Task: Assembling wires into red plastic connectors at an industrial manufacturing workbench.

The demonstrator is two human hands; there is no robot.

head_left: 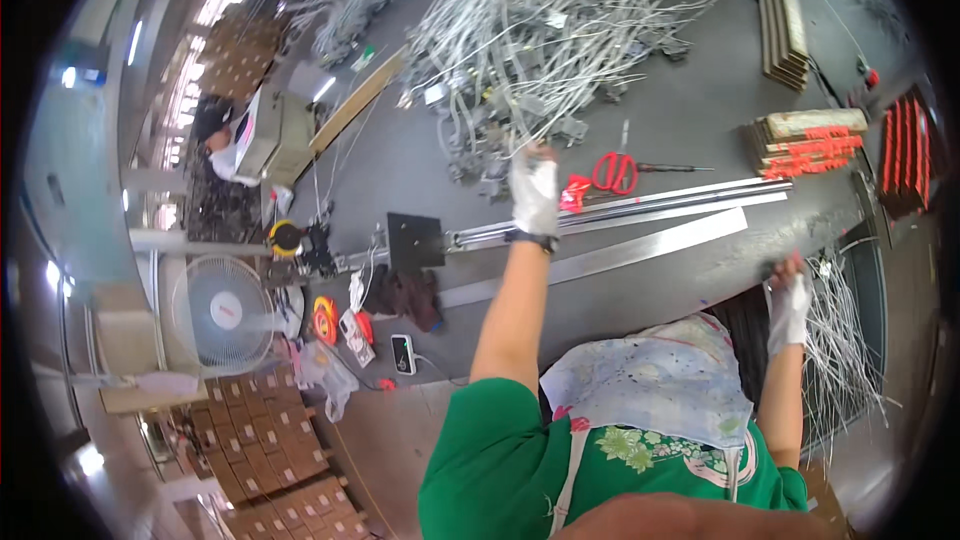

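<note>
My left hand (535, 192), in a white glove with bare fingertips, reaches to the near edge of a large heap of white cables (500, 30) with grey connectors. Its fingers are bent together among the cable ends; what they hold, if anything, is hidden. My right hand (789, 308), gloved the same way, is at the table's right front edge, beside a hanging bundle of white cables (838, 340). Its fingers are slightly blurred but look apart, with nothing visible in them. Red-handled scissors (614, 173) and a dark screwdriver (672, 168) lie right of my left hand.
Metal rails (640, 208) and a flat metal strip (650, 248) cross the table in front of me. Stacked strips with orange marks (815, 145) stand at right. A black plate (415, 240), a phone (403, 353) and a fan (225, 312) are at left.
</note>
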